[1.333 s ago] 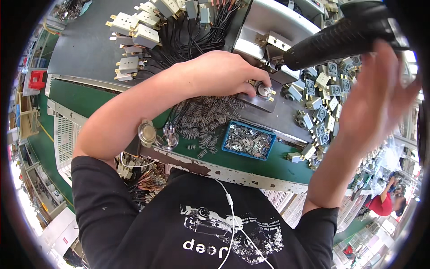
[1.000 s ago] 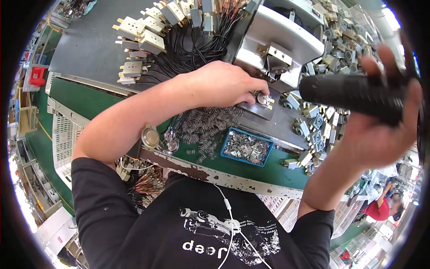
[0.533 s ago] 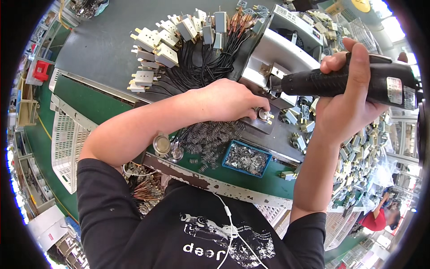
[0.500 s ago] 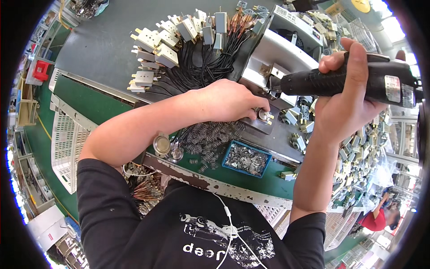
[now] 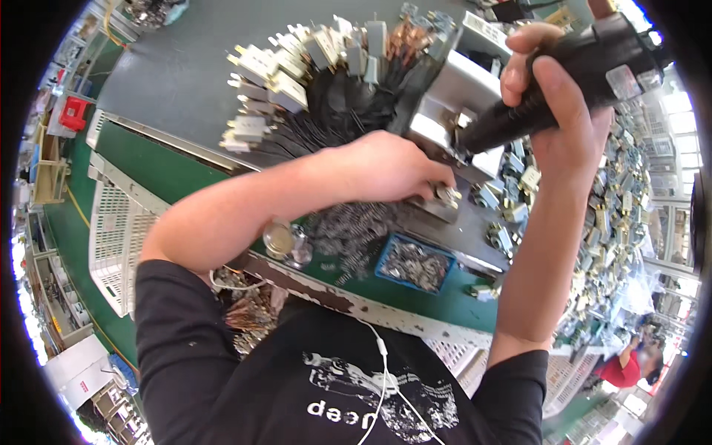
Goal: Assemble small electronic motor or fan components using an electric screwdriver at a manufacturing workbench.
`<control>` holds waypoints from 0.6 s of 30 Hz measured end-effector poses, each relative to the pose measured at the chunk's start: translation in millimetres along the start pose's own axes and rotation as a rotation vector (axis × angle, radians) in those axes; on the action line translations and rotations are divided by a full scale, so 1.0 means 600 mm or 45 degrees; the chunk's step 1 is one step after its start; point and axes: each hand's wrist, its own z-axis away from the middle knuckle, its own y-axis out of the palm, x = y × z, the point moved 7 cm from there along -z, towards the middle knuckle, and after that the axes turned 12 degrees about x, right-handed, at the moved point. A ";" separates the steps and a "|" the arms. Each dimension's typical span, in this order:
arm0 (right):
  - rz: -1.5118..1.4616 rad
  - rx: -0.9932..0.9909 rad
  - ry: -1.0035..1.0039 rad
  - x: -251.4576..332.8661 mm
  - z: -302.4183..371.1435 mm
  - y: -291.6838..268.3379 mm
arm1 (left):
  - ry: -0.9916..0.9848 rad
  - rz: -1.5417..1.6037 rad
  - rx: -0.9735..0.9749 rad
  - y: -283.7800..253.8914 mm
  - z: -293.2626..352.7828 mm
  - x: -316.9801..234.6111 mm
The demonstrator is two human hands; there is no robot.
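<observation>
My right hand (image 5: 560, 104) grips a black electric screwdriver (image 5: 564, 81), held slanting with its tip pointing down-left toward a small metal part (image 5: 447, 195) on a grey fixture block (image 5: 437, 208). My left hand (image 5: 389, 167) lies over that part, its fingertips pinching it against the block. Just behind them stands a white metal jig (image 5: 471, 89).
A bundle of black wires with white plug parts (image 5: 297, 67) fans out on the grey bench. A blue tray of small metal pieces (image 5: 414, 263) and loose springs (image 5: 345, 230) sit on the green edge. Several small grey components (image 5: 593, 215) cover the right side. White crate (image 5: 115, 230) at left.
My right hand has brought the screwdriver from far right in over the fixture, tip lowering toward the part. My left hand has stayed on the part.
</observation>
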 end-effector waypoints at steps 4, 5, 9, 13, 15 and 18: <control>0.463 -0.566 0.036 0.017 0.020 0.020 | 0.089 -0.020 -0.061 0.018 -0.002 -0.007; 0.499 -0.645 0.004 0.022 0.034 0.019 | 0.127 -0.023 -0.106 0.017 -0.003 -0.014; 0.512 -0.624 0.104 0.035 0.049 0.027 | 0.146 -0.009 -0.158 0.021 0.002 -0.009; 0.395 -0.679 0.146 0.058 0.090 0.022 | 0.059 -0.063 -0.089 0.009 0.005 -0.008; 0.394 -0.569 0.093 0.070 0.104 0.023 | 0.054 -0.077 -0.068 0.000 -0.001 -0.007; 0.460 -0.691 0.090 0.049 0.122 0.026 | 0.046 -0.090 -0.044 0.002 0.001 -0.005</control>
